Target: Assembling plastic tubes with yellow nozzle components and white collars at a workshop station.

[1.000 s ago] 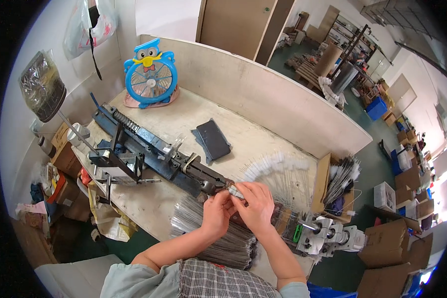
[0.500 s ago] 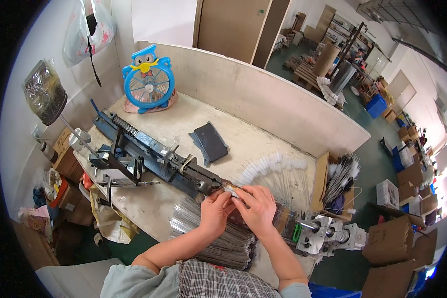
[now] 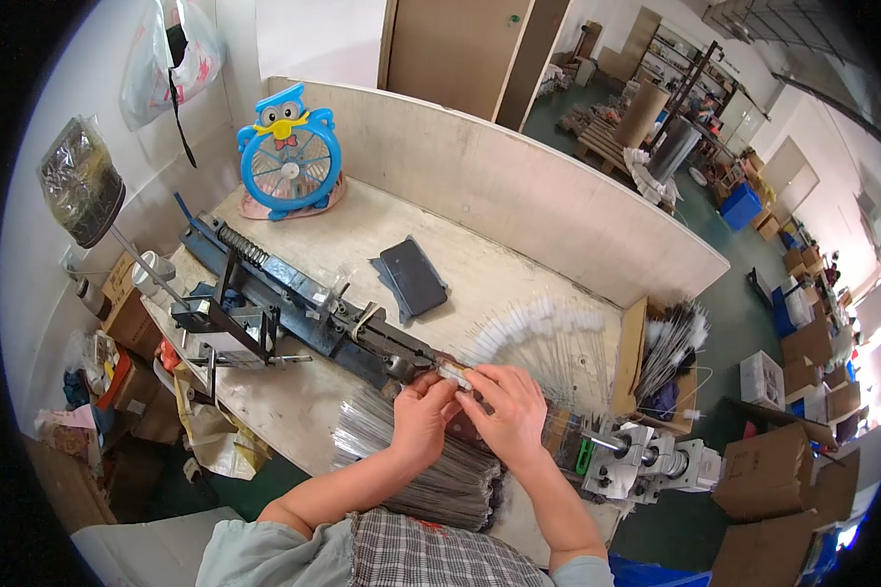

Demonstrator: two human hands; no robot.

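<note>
Both hands meet at the near end of a long dark metal bench machine. A small whitish piece lies at their fingertips; its exact kind is too small to make out. My left hand pinches at its near side with bent fingers. My right hand closes thumb and fingers on it from the right. Below my hands lies a thick bundle of thin metal wires. Just beyond them, thin-stemmed brushes with white tips are spread in a fan on the table.
A silver clamp-like mechanism stands right of my right forearm. Behind it, a cardboard box holds more wire-stemmed pieces. A dark flat object and a blue cartoon-shaped fan are farther back. A low partition borders the table's far side.
The view has shifted very slightly. Both hands stay in almost the same place, and the whitish piece shows a little more between the fingertips.
</note>
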